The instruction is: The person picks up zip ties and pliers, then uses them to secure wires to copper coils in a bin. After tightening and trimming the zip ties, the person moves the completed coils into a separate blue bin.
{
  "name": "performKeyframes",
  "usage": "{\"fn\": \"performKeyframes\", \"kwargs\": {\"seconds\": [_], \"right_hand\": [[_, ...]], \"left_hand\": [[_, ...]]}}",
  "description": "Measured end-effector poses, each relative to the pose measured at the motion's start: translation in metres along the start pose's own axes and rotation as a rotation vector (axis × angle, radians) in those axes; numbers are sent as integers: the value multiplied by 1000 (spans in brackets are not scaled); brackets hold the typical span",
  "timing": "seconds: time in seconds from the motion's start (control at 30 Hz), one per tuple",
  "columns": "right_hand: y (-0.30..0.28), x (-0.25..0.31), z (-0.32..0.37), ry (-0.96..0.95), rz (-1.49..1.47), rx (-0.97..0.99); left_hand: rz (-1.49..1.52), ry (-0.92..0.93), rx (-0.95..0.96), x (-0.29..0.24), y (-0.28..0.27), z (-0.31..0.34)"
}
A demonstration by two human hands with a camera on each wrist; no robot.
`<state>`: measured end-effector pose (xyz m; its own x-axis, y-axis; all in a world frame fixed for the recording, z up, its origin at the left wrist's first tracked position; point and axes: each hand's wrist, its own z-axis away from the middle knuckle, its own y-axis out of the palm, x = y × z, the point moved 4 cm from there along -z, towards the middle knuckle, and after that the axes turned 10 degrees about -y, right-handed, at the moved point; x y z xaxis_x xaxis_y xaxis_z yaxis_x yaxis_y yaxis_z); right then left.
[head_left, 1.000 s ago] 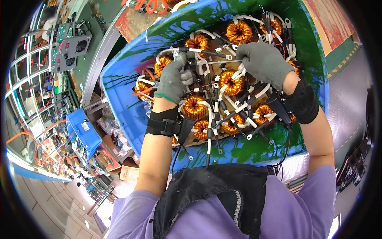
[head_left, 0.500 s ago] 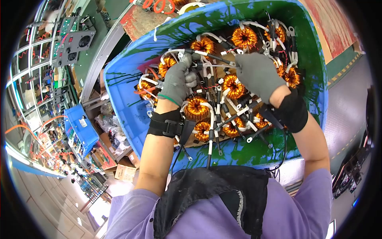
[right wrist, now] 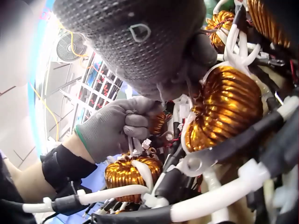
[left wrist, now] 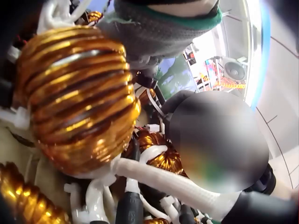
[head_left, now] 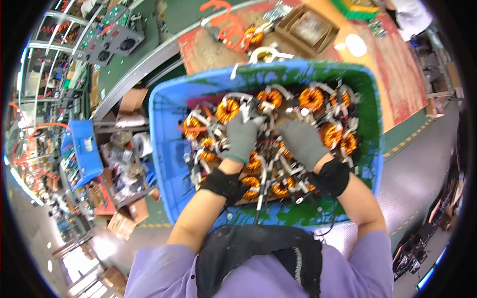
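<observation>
A big blue bin (head_left: 163,149) holds several copper toroid coils (head_left: 311,98) with white and black sleeved leads. Both hands wear grey gloves and reach into the pile, close together. My left hand (head_left: 242,130) curls its fingers around thin white leads (right wrist: 133,144) above a coil (right wrist: 128,172), as the right wrist view shows. My right hand (head_left: 293,134) bends its fingertips down into the leads beside a large coil (right wrist: 229,105). In the left wrist view a big coil (left wrist: 77,98) fills the frame under the glove cuff (left wrist: 159,28).
A smaller blue bin (head_left: 82,149) and cardboard boxes (head_left: 131,102) stand at the left. Beyond the big bin lie an orange coiled hose (head_left: 226,25) and an open carton (head_left: 308,25). A metal rail (head_left: 144,74) runs at the upper left; grey floor (head_left: 422,164) lies at the right.
The head view has pulled back, so the bin looks smaller. Both hands have drawn closer together over the middle of the coil pile; the stretched thin lead between them no longer shows.
</observation>
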<state>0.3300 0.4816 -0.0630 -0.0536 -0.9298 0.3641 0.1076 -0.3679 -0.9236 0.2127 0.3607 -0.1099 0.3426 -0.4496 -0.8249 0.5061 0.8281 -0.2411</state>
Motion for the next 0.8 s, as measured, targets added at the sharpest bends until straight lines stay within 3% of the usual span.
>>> {"fn": "performKeyframes", "kwargs": {"seconds": [0.03, 0.07, 0.1, 0.13, 0.17, 0.2, 0.23, 0.27, 0.33, 0.37, 0.47, 0.6, 0.7, 0.73, 0.77, 0.8], "right_hand": [[-3, 1, 1, -35, -40, -44], [-10, 3, 0, -139, 13, -109], [-2, -1, -1, -284, 28, -274], [-5, -2, -4, -304, -19, -367], [9, -6, -13, -256, 102, -232], [-4, -2, -18, -156, 84, -131], [-11, -3, -20, -199, 96, -39], [-19, -4, -22, -124, 102, -45], [-21, -14, -25, -60, -62, -269], [-17, -18, -28, -60, -58, -270], [-15, -23, -31, 126, -639, -594], [6, -20, -41, 244, -1089, -475], [14, -28, -41, 107, -1089, -526], [19, -33, -42, 135, -1059, -464], [11, -33, -43, 47, -923, -625], [6, -29, -41, 132, -1137, -596]], "left_hand": [[-91, 380, -50, 14, 0, -4], [217, 24, 11, 11, 4, 0], [237, 334, -2, 48, 16, -29], [793, -241, 316, 43, 16, -20], [611, -228, 189, 38, 18, -19], [551, -253, 239, 20, 11, -10], [554, -306, 290, 22, 10, -15], [602, -224, 336, -2, 9, -4], [653, -234, 383, -19, 7, 6], [624, -242, 489, -10, 7, -2], [457, -296, 583, -16, 6, -1], [283, -173, 580, -37, 4, -1], [360, -98, 596, -25, 9, -12], [317, -115, 614, -26, 10, -12], [282, -194, 561, -36, 7, -2], [335, -103, 542, -44, 8, 6]]}}
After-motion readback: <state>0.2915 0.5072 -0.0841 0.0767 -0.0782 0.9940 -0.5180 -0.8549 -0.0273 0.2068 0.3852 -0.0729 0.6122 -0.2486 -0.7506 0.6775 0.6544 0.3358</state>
